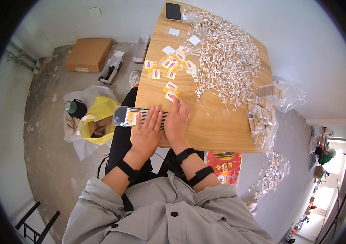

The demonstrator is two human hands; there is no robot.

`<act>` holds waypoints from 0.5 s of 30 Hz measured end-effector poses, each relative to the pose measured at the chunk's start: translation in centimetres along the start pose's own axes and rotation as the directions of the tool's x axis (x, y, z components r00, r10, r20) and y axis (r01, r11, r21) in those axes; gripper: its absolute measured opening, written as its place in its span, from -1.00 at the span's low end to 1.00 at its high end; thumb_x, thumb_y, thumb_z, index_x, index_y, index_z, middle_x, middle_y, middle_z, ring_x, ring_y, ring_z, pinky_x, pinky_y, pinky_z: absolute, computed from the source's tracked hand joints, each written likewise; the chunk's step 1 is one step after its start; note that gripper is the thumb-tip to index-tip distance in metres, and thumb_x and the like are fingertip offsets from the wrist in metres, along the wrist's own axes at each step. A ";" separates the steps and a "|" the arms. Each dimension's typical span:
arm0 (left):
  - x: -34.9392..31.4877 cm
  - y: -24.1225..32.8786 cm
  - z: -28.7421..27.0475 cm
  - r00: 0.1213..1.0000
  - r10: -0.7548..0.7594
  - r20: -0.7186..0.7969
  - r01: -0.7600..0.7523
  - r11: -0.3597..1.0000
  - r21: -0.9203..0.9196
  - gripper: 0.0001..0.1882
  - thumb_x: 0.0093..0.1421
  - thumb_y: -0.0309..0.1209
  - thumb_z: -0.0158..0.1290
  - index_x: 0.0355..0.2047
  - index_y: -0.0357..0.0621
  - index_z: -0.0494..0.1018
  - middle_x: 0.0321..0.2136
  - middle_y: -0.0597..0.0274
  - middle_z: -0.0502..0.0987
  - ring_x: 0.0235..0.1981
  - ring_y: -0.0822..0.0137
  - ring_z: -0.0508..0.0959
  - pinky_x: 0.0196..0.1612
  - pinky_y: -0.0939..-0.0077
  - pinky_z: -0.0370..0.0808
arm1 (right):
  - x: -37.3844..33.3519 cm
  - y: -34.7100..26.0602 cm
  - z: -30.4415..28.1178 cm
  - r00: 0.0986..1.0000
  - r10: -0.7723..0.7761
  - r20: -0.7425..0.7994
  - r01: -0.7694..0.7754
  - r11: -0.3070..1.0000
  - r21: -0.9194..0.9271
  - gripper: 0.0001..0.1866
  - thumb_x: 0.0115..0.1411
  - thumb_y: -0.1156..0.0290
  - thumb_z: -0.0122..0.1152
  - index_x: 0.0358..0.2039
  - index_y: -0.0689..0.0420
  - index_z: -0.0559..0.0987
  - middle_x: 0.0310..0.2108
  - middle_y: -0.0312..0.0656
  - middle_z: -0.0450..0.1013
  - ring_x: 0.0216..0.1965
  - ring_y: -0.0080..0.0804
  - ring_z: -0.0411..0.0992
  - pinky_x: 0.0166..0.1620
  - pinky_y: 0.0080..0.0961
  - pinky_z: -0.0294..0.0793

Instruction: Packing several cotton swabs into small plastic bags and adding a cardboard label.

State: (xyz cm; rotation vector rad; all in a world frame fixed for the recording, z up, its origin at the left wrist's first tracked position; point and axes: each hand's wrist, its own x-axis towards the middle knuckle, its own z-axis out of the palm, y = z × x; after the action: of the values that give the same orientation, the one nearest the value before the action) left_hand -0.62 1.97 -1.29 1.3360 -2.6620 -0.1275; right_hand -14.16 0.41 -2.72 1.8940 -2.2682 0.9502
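We have the left hand point(148, 134) laid flat, fingers together, across a clear bag point(120, 116) of swabs, pressing rather than clamping. The bag lies at the left edge of the table point(221, 136), and its left end juts past the wood above our leg point(127, 99). If we push left or lift the palm carelessly, that overhang could tip the bag off, and swabs might slide out if an end is unsealed; we cannot tell whether it is. The right hand point(178, 118) reaches an index finger to the near cards point(170, 90); we cannot tell whether it pinches any. Because these overlap, a dragging fingertip could bring 2 at once or scatter the group. Pressing too hard with the left could also bend the sticks or knock them out of line. Farther right, a loose swab point(202, 107) lies apart from the pile point(230, 57), where a sweeping sleeve point(211, 195) or wrist could roll it away.
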 end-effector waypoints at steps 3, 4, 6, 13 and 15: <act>0.3 -0.7 -0.3 0.999 0.031 0.039 -0.034 0.997 0.074 -0.42 0.28 -0.28 -0.15 0.29 -0.20 0.17 0.36 0.17 0.09 0.41 0.29 0.03 0.40 -0.05 -0.19 | 0.1 -0.1 -0.1 1.000 0.019 0.012 -0.019 1.000 0.010 -0.40 0.03 0.64 0.03 0.17 0.17 0.34 0.03 -0.03 0.27 0.09 -0.03 0.20 0.19 -0.13 0.10; 0.3 -0.6 -0.4 0.999 0.031 0.039 -0.034 0.997 0.073 -0.42 0.28 -0.28 -0.15 0.29 -0.20 0.17 0.36 0.17 0.09 0.41 0.29 0.03 0.40 -0.05 -0.19 | 0.2 -0.1 -0.2 1.000 0.019 0.013 -0.019 1.000 0.009 -0.40 0.03 0.64 0.03 0.17 0.17 0.34 0.03 -0.03 0.27 0.09 -0.03 0.20 0.19 -0.13 0.10; 0.3 -0.5 -0.5 0.999 0.021 0.042 -0.022 1.000 0.022 -0.44 0.27 -0.35 -0.17 0.29 -0.21 0.18 0.37 0.16 0.09 0.40 0.29 0.04 0.40 -0.04 -0.18 | 0.2 -0.1 -0.1 1.000 0.019 0.021 -0.019 1.000 0.007 -0.40 0.03 0.64 0.03 0.16 0.17 0.34 0.03 -0.03 0.27 0.10 -0.04 0.19 0.20 -0.13 0.10; 0.0 0.3 -0.7 0.995 -0.038 0.097 0.042 0.998 -0.044 -0.30 0.28 -0.08 -0.12 0.33 -0.21 0.10 0.39 0.17 0.01 0.43 0.29 -0.06 0.40 -0.01 -0.24 | 0.3 0.1 0.2 1.000 0.004 0.014 -0.004 1.000 0.004 -0.41 0.03 0.64 0.03 0.15 0.15 0.36 0.01 -0.05 0.28 0.09 -0.06 0.21 0.18 -0.13 0.11; -0.2 0.3 -0.3 0.998 -0.018 0.061 0.012 0.995 0.099 -0.12 0.20 0.14 -0.09 0.35 -0.21 0.06 0.40 0.12 -0.04 0.44 0.25 -0.12 0.41 -0.01 -0.28 | 0.3 0.2 0.3 1.000 -0.003 0.013 0.003 1.000 0.008 -0.42 0.03 0.65 0.02 0.14 0.15 0.37 0.00 -0.05 0.29 0.08 -0.06 0.21 0.17 -0.12 0.12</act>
State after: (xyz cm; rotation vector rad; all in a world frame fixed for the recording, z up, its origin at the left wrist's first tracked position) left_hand -0.71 2.28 -0.99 1.4036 -2.7428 -0.0408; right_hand -14.29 -0.04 -2.92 1.9119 -2.2715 0.9513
